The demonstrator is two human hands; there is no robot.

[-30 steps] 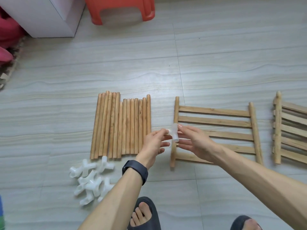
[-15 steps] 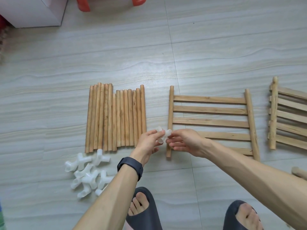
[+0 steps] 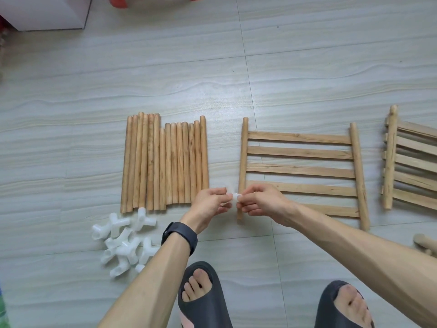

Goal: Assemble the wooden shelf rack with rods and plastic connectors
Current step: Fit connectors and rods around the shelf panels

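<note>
Both hands met low over the tiled floor (image 3: 307,67), just in front of the near end of a slatted shelf panel's left rail. The left hand (image 3: 210,204) and the right hand (image 3: 262,202) together held one white plastic connector (image 3: 234,196), each pinching it between thumb and curled fingertips, clamped on the piece. The fingers covered most of it (its form could not be determined).

To the left of the hands, a row of wooden rods (image 3: 165,162) lay flat, side by side and touching. A loose pile of white connectors (image 3: 125,242) sat just beside the rods' near ends.

The slatted shelf panel (image 3: 300,171) lay flat, with five slats between two round rails. A stack of further panels (image 3: 411,162) lay apart at the right edge. A black wristband (image 3: 179,235) was on the left wrist.
</note>
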